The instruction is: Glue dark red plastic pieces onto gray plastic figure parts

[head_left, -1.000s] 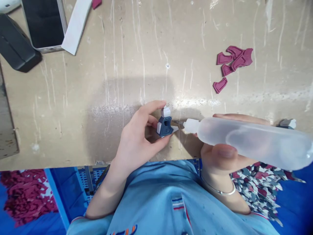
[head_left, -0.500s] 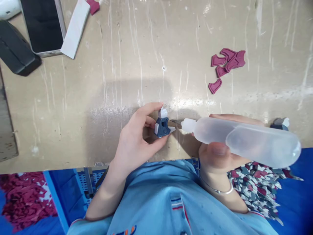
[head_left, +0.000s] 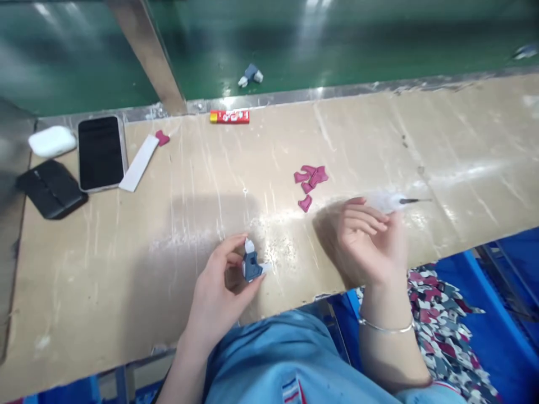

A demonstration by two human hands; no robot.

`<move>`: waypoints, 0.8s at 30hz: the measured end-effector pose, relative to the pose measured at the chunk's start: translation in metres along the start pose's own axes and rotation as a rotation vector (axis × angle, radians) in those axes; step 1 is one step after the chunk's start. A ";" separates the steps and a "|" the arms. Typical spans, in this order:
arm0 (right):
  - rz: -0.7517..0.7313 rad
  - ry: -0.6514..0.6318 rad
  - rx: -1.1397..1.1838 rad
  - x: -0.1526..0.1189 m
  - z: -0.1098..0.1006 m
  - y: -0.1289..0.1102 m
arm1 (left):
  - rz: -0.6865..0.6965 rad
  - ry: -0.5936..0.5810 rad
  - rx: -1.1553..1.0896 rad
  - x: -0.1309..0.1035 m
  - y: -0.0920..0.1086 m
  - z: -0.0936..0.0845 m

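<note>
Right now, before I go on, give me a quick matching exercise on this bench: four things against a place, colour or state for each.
1. Phone
2. Small slim pack
3. Blue-grey and white piece
4. Bracelet

A. At the wrist of the right hand
B. Red with a yellow end
C. In the fingers of the left hand
D. Dark screen facing up

Pairs: 1-D, 2-B, 3-C, 4-A

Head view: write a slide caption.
Left hand grips a blue and white part; right hand holds a blurred, thin-tipped object near maroon pieces.
</note>
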State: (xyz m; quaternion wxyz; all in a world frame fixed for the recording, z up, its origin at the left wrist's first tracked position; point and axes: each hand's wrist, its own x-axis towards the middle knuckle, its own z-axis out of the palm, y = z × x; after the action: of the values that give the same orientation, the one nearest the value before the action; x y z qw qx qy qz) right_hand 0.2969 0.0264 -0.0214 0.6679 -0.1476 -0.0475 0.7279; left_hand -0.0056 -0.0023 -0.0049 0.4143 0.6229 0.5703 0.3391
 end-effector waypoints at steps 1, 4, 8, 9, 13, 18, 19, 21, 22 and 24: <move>0.025 -0.077 0.095 0.006 -0.009 -0.016 | -0.014 -0.005 0.001 0.000 0.000 0.000; 0.020 -0.202 0.116 0.013 -0.024 -0.037 | -0.041 -0.012 -0.017 -0.002 0.002 0.001; -0.158 -0.137 -0.606 0.005 -0.014 -0.014 | -0.042 -0.019 -0.044 -0.003 0.002 0.001; -0.228 -0.092 -0.887 0.004 -0.008 -0.005 | -0.041 -0.020 -0.048 -0.003 0.001 0.001; -0.453 0.136 -1.773 0.023 0.018 0.013 | -0.036 -0.031 -0.054 -0.002 0.000 0.001; -0.450 0.309 -2.311 0.069 0.030 -0.001 | -0.031 -0.044 -0.070 -0.002 0.001 0.000; -0.436 0.310 -2.306 0.074 0.029 -0.005 | -0.032 -0.045 -0.076 -0.002 0.001 0.000; -0.408 0.310 -2.304 0.080 0.026 -0.012 | -0.038 -0.045 -0.090 -0.002 0.001 0.001; -0.387 0.307 -2.300 0.081 0.025 -0.016 | -0.042 -0.045 -0.098 -0.002 0.001 0.001; -0.342 0.279 -2.254 0.076 0.024 -0.019 | -0.051 -0.043 -0.114 -0.002 0.000 0.002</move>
State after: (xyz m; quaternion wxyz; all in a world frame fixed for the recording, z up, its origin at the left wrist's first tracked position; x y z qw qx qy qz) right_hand 0.3033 0.1065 -0.0048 0.2457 -0.7327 -0.6171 0.1485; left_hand -0.0043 -0.0048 -0.0058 0.4696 0.5908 0.5567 0.3471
